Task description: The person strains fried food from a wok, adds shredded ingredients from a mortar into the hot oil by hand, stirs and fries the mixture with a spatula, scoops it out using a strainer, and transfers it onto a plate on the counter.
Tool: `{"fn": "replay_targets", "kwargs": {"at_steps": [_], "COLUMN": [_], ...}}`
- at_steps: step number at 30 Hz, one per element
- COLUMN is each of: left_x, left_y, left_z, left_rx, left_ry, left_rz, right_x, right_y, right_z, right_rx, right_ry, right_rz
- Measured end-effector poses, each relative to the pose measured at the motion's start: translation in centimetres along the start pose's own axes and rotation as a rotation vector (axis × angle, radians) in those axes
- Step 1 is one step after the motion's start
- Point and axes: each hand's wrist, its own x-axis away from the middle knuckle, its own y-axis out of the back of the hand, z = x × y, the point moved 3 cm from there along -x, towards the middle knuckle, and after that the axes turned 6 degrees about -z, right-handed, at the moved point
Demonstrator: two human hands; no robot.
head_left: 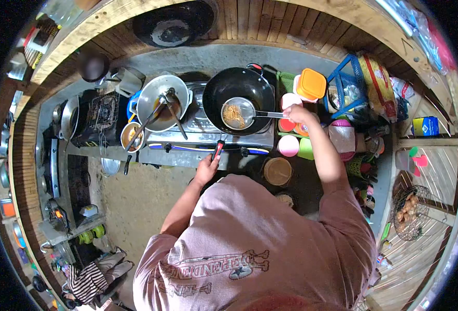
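Observation:
A black wok stands on the silver gas stove. My left hand is closed around the wok's black-and-red handle, which points toward me. A round mesh strainer is held over the wok, its handle gripped in my right hand. Golden-brown shreds lie in the strainer's mesh; I cannot tell what food they are. Left of the wok, a large silver pot contains brown liquid and dark-handled utensils that lean across its rim.
A small bowl with a spoon sits at the stove's left end. Lidded containers and a blue basket crowd the right side. On the floor side there is a round brown tub. A wire basket of eggs lies far right.

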Motion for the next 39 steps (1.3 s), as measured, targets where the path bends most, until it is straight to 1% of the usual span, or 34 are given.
{"fn": "replay_targets", "kwargs": {"at_steps": [2, 3, 5, 6, 7, 8, 9, 10, 11, 13, 15, 17, 21, 23, 25, 27, 29, 32, 33, 35, 36, 37, 39], "left_x": [0.3, 0.1, 0.1, 0.3, 0.6, 1.0, 1.2, 1.4, 1.4, 1.4, 1.3, 1.4, 0.7, 0.5, 1.0, 1.5, 1.9, 1.9, 1.9, 1.8, 1.6, 1.5, 1.4], "left_y": [-0.2, -0.5, -1.0, -1.1, -1.2, -1.3, -1.3, -1.5, -1.6, -1.9, -2.0, -2.1, -3.1, -3.3, -3.2, -2.6, -2.5, -2.8, -3.1, -4.0, -4.0, -4.1, -3.9], "left_z": [-0.5, -0.1, 0.7, 0.3, -0.4, -1.0, -1.3, -1.5, -1.7, -1.8, -2.0, -1.9, 0.0, 0.2, -1.2, -2.9, -3.7, -3.7, -3.4, -2.8, -2.9, -2.9, -3.5], "left_rx": [0.023, 0.076, 0.072, 0.069, 0.143, 0.217, 0.216, 0.248, 0.281, 0.254, 0.226, 0.315, 0.251, 0.119, 0.122, 0.123, 0.114, 0.136, 0.138, 0.212, 0.215, 0.226, 0.241], "left_ry": [0.013, 0.026, 0.010, 0.009, 0.051, 0.095, 0.097, 0.132, 0.165, 0.173, 0.180, 0.242, 0.160, 0.056, 0.049, 0.042, 0.115, 0.121, 0.121, 0.036, 0.033, 0.050, 0.064], "left_rz": [0.044, 0.070, 0.093, 0.097, 0.130, 0.165, 0.172, 0.210, 0.247, 0.264, 0.281, 0.368, 0.409, 0.439, 0.451, 0.463, 0.589, 0.656, 0.656, 0.595, 0.594, 0.618, 0.640], "right_x": [1.4, 1.8, 2.8, 3.5, 6.0, 9.8, 11.9, 10.6, 10.8, 11.5, 12.1, 13.2, 14.9, 14.5, 14.7, 14.8, 14.7, 15.3, 15.6, 16.3, 16.8, 17.2, 18.5], "right_y": [-0.8, -1.0, -1.1, -0.9, 0.1, 1.7, 2.5, 2.2, 2.5, 3.2, 3.5, 3.8, 3.0, 1.9, 0.8, -0.8, -2.4, -4.1, -4.4, -5.1, -5.3, -5.4, -5.2], "right_z": [-0.2, -0.3, -0.4, -0.1, 2.6, 7.0, 9.1, 6.9, 6.9, 7.1, 7.2, 8.1, 8.8, 7.6, 7.3, 7.0, 6.3, 6.6, 6.8, 7.3, 7.7, 8.2, 9.2], "right_rx": [-0.132, -0.134, -0.140, -0.161, -0.162, -0.154, -0.147, -0.245, -0.245, -0.425, -0.396, -0.460, -0.494, -0.445, -0.431, -0.459, -0.480, -0.616, -0.613, -0.675, -0.702, -0.698, -0.795], "right_ry": [-0.054, -0.051, 0.059, 0.053, 0.049, 0.008, -0.034, 0.008, 0.007, -0.048, -0.028, 0.065, 0.034, 0.061, 0.102, 0.035, 0.035, 0.010, 0.010, 0.054, 0.002, 0.005, -0.048], "right_rz": [-0.023, -0.026, -0.180, -0.192, -0.196, -0.236, -0.274, -0.255, -0.258, -0.262, -0.310, -0.424, -0.450, -0.469, -0.454, -0.454, -0.430, -0.398, -0.397, -0.402, -0.414, -0.415, -0.429]}}
